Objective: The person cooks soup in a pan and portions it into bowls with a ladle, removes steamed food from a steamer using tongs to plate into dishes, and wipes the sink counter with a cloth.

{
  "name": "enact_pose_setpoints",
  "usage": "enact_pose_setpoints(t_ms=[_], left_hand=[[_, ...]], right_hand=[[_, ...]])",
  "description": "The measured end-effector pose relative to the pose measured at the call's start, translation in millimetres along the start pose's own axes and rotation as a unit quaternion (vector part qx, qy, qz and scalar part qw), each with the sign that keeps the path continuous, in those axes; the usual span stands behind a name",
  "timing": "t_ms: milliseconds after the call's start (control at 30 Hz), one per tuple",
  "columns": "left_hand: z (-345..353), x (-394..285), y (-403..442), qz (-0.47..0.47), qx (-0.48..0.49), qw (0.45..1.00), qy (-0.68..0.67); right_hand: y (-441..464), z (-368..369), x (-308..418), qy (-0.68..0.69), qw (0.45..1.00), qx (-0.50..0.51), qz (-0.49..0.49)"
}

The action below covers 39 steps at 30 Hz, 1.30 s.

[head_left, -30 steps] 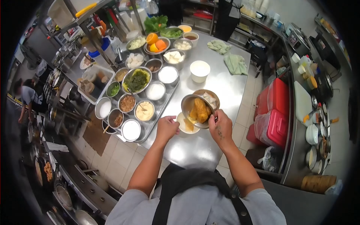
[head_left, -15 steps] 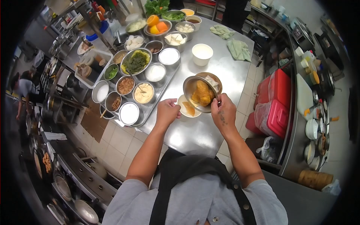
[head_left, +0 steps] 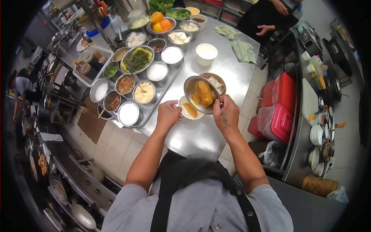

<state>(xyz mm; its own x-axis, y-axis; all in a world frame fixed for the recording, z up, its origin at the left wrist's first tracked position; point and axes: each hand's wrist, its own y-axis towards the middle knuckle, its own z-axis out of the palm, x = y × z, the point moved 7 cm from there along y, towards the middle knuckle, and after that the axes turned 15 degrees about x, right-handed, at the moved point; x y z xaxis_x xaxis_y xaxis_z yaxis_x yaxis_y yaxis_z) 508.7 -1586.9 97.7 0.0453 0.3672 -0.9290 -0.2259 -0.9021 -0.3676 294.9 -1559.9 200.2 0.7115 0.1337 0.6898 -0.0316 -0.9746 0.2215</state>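
Observation:
My right hand grips the rim of a metal bowl. Golden-orange, lumpy pieces of food lie inside that bowl, which is tilted. Partly under it stands a white bowl with an orange-yellow piece in it. Closed at that white bowl's left rim is my left hand; its fingers are curled and their grip is partly hidden. Behind the metal bowl, a brown-rimmed bowl with whitish pieces is partly covered.
To the left, a metal tray carries several tubs of ingredients. A white tub stands further back, near green cloths. Red coolers stand at right. Another person's hands show beyond the table.
The view has shifted slightly, and another person's hands and torso now show at the far side. The metal bowl stays tilted over the white bowl in my right hand.

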Motion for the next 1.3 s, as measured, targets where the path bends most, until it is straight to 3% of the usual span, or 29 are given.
enact_pose_setpoints(t_ms=[1133, 1300], left_hand=[[-7.5, 28.8, -15.5, 0.010, -0.003, 0.998, -0.061], [-10.3, 29.0, -24.3, 0.007, -0.016, 0.996, -0.088]], right_hand=[[-3.8, 16.5, 0.5, 0.004, 0.999, 0.039, 0.006], [-14.2, 10.5, 21.2, 0.005, 0.999, 0.016, -0.043]])
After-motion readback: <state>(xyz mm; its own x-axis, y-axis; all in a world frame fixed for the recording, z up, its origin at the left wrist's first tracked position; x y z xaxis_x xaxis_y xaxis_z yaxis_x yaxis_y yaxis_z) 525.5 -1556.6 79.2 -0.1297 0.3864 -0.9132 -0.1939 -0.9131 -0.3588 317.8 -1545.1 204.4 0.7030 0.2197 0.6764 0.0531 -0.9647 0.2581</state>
